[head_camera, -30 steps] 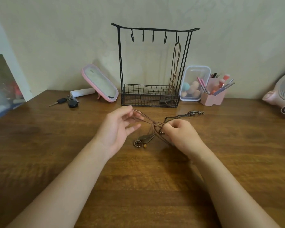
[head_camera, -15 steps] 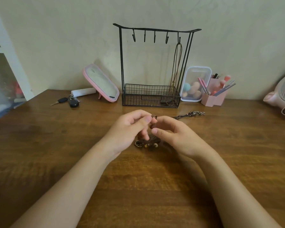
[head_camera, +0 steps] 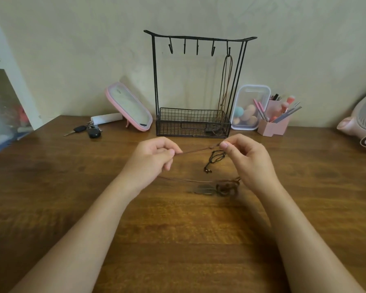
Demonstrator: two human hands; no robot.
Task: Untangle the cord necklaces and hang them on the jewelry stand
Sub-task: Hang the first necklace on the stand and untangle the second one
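The left hand pinches a thin brown cord, drawn taut above the tabletop's middle. It looks light, limp and snag-prone, so knots and free ends seem the best holds. A dark cord loop dangles beneath, a tangle lies nearer the front edge, and the right hand pinches the cord's knotted end.

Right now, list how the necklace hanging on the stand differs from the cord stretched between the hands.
1. The hung necklace drops straight down from the rightmost hook of the jewelry stand; the held cord runs nearly level.
2. No hand touches the hung necklace; the left hand and right hand each pinch the held cord.
3. The hung necklace ends in the wire basket; the held cord trails to a blurred bunch near the table.
Both are thin brown cords.
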